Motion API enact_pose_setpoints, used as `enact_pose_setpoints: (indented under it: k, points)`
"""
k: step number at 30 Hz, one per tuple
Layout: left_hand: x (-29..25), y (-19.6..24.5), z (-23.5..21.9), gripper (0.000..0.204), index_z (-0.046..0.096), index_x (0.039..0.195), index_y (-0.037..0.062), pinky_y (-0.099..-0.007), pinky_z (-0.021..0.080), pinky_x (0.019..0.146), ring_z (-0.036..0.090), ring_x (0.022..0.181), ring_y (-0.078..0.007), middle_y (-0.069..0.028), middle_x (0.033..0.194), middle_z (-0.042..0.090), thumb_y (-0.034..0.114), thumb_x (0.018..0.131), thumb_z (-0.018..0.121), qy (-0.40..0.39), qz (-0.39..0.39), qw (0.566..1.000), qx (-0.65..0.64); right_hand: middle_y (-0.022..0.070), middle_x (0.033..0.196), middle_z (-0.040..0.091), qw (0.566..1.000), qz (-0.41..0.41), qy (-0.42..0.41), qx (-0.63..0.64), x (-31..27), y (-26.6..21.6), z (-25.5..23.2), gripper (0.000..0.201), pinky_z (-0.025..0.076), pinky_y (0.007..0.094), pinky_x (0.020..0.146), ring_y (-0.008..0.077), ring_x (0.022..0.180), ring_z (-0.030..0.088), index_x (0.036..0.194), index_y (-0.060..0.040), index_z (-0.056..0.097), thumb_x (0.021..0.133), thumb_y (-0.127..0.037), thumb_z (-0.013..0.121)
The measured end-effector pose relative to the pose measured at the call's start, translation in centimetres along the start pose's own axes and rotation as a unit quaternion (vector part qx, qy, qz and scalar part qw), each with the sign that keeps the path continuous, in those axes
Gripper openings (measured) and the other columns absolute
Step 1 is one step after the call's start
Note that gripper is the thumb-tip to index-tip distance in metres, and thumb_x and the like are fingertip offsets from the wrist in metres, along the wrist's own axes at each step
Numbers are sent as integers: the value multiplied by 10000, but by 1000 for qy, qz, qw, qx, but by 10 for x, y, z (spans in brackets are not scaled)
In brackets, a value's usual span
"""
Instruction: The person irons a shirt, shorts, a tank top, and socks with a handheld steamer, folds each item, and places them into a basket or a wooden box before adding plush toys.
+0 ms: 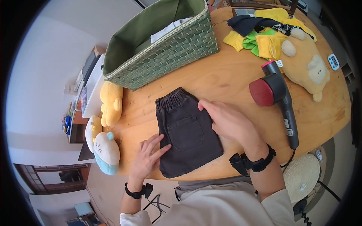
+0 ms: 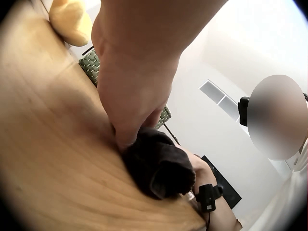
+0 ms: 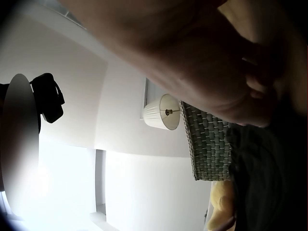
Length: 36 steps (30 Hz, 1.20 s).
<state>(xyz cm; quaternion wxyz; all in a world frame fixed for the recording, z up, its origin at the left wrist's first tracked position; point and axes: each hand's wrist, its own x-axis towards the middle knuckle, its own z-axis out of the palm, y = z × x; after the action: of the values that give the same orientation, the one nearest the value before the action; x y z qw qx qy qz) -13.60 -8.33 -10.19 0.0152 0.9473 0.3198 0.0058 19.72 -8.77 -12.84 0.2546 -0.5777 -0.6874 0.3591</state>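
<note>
A pair of dark grey shorts (image 1: 188, 132) lies folded on the wooden table in front of me, gathered elastic waistband away from me and a patch pocket facing up. My left hand (image 1: 146, 156) rests at the left edge, its fairly straight fingertips on the cloth. In the left wrist view, the same hand (image 2: 137, 91) reaches down to the dark fabric. On the other side, my right hand (image 1: 228, 122) has curled fingers and pinches the upper right edge just below the waistband. Its fingertips are largely hidden in the head view.
A green woven basket (image 1: 169, 52) with white cloth inside stands at the back. To the right lie a handheld garment steamer (image 1: 283, 98), a plush toy (image 1: 303, 64), a pile of yellow, green and dark clothes (image 1: 264, 35) and a small timer (image 1: 333, 62). Plush toys (image 1: 111, 103) line the left edge.
</note>
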Motion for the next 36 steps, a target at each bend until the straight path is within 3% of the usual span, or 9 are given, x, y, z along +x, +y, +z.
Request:
enact_pose_setpoints:
  k: [9, 12, 16, 18, 23, 25, 27, 29, 36]
  points:
    - [7, -7, 12, 424, 683, 1092, 108, -444, 374, 1081, 571, 1310, -317, -114, 1276, 674, 6, 682, 714, 5, 17, 984, -178, 197, 1267, 522, 999, -15, -29, -13, -7, 3, -2, 636, 482, 456, 950, 392, 1098, 594, 1305, -112, 565, 718, 90, 705]
    - [-16, -16, 40, 300, 574, 1244, 5, -380, 393, 1090, 588, 1282, -238, -133, 1275, 668, -34, 946, 571, 88, -212, 791, -567, 204, 1418, 440, 994, -33, 11, -100, -15, -9, 2, 743, 407, 541, 1073, 397, 1258, 516, 1397, -131, 552, 701, 38, 754]
    - [-7, -29, 51, 327, 527, 1368, 1, -345, 424, 1088, 588, 1217, -179, -72, 1374, 595, 76, 1050, 513, 191, -204, 750, -600, 177, 1590, 315, 986, -95, 54, -126, -15, -16, 6, 626, 191, 692, 1171, 369, 1472, 306, 1339, -61, 615, 739, -109, 790]
    - [4, -29, 42, 338, 531, 1379, 5, -323, 444, 1051, 576, 1199, -158, -70, 1376, 590, 117, 1060, 518, 202, -264, 634, -699, 169, 1547, 383, 988, -116, 45, -89, -5, -10, 7, 487, 217, 680, 1159, 336, 1443, 355, 1233, -32, 659, 777, -155, 779]
    - [30, -38, 22, 368, 521, 1369, -13, -352, 427, 1048, 541, 1250, -192, -89, 1398, 562, 128, 1032, 568, 101, -387, 702, -589, 205, 1028, 709, 998, -26, 38, -31, 10, -19, 2, 368, 503, 491, 856, 368, 944, 678, 844, 29, 711, 946, -320, 652]
    - [45, -15, 13, 407, 547, 1318, -9, -381, 428, 1030, 534, 1265, -244, -127, 1369, 564, 148, 964, 671, 264, -303, 857, -322, 225, 920, 700, 997, -9, 59, -43, 15, -19, 11, 373, 520, 485, 786, 389, 855, 679, 834, 39, 708, 944, -313, 651]
    - [43, -8, 4, 501, 549, 1306, 22, -434, 426, 1031, 503, 1298, -303, -156, 1380, 528, 145, 869, 760, 298, -254, 892, -227, 245, 813, 691, 995, 3, 82, -55, 17, -18, 16, 378, 537, 479, 717, 411, 767, 680, 824, 49, 704, 941, -306, 650]
    - [42, 4, -14, 615, 498, 1386, 58, -477, 399, 1076, 442, 1367, -320, -152, 1452, 469, 187, 845, 762, 116, 2, 993, -25, 277, 762, 674, 991, 48, 122, -40, 17, -21, 19, 393, 542, 504, 693, 432, 740, 677, 751, 54, 699, 924, -298, 668]
    - [83, 26, -15, 686, 506, 1432, 95, -515, 381, 1116, 438, 1413, -317, -131, 1487, 500, 297, 817, 737, 9, -14, 996, 84, 283, 793, 686, 981, 40, 178, 68, 18, -8, 37, 425, 544, 526, 759, 448, 817, 690, 1242, 50, 527, 948, -235, 645]
